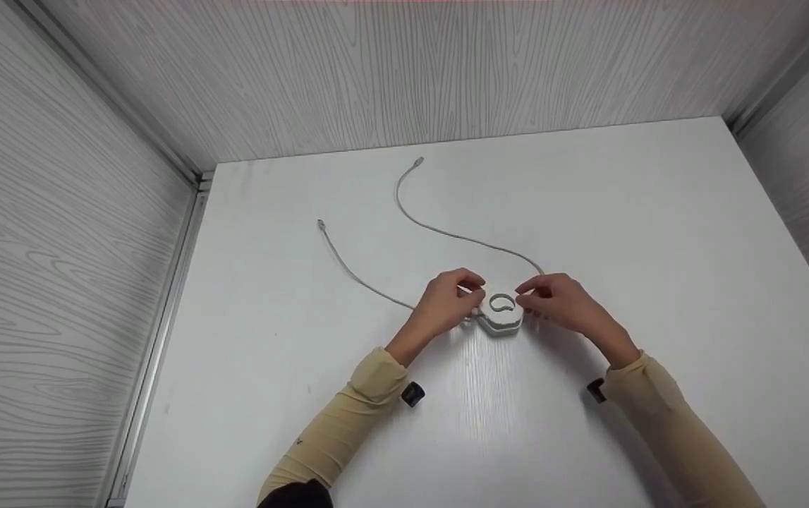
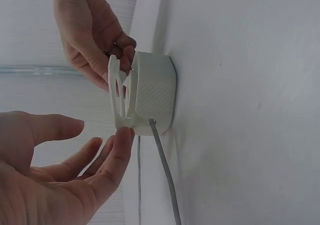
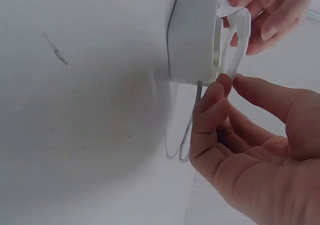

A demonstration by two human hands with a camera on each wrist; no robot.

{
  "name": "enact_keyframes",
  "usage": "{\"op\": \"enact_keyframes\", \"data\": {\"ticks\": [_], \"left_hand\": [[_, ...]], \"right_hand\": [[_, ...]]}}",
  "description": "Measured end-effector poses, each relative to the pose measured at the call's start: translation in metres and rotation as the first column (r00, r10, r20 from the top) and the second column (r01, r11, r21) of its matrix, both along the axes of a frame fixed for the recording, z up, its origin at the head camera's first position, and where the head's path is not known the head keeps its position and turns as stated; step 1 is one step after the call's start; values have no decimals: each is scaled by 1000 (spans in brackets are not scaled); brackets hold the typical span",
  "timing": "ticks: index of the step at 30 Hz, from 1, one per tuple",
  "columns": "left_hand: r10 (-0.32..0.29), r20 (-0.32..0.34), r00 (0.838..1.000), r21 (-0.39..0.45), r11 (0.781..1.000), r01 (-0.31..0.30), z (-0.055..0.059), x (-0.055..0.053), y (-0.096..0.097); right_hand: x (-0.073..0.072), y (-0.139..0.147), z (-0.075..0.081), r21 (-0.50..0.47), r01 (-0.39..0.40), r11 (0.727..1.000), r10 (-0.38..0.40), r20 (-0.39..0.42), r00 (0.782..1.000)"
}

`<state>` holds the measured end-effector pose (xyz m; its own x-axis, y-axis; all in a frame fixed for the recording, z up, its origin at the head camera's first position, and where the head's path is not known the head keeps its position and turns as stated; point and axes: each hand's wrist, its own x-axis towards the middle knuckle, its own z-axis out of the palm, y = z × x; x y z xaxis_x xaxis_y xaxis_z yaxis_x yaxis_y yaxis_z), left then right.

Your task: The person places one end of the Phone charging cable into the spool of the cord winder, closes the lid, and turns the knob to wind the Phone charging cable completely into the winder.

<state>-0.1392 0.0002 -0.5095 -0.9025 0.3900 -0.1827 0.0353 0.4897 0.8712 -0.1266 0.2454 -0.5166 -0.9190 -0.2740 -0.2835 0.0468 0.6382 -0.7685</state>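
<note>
A white hexagonal cable box (image 1: 501,326) sits on the table, with a grey cable (image 1: 467,240) coming out on either side. Its white lid (image 2: 114,85) is tilted, lifted partly off the box body (image 3: 192,40), and has a curved cutout on top. My right hand (image 3: 260,145) pinches the lid's edge between thumb and forefinger. At the other side, my left hand (image 2: 60,180) touches the edge near the cable outlet with a fingertip, its thumb held apart. The inside of the box is mostly hidden.
Both cable ends lie on the white table (image 1: 270,339), one connector (image 1: 321,225) to the left and another connector (image 1: 418,162) near the back edge. Pale wood-grain panels (image 1: 404,70) stand behind and at both sides.
</note>
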Motion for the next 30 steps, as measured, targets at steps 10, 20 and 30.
{"op": "enact_keyframes", "data": {"ticks": [10, 20, 30], "left_hand": [[12, -68, 998, -40, 999, -15, 2, 11, -1], [-166, -195, 967, -269, 957, 110, -14, 20, 4], [-210, -229, 950, -335, 934, 126, -21, 22, 7]], "right_hand": [[3, -2, -3, -4, 17, 1000, -17, 0, 1000], [5, -1, -6, 5, -17, 1000, 17, 13, 1000], [7, -1, -8, 17, -41, 999, 41, 23, 999]]}}
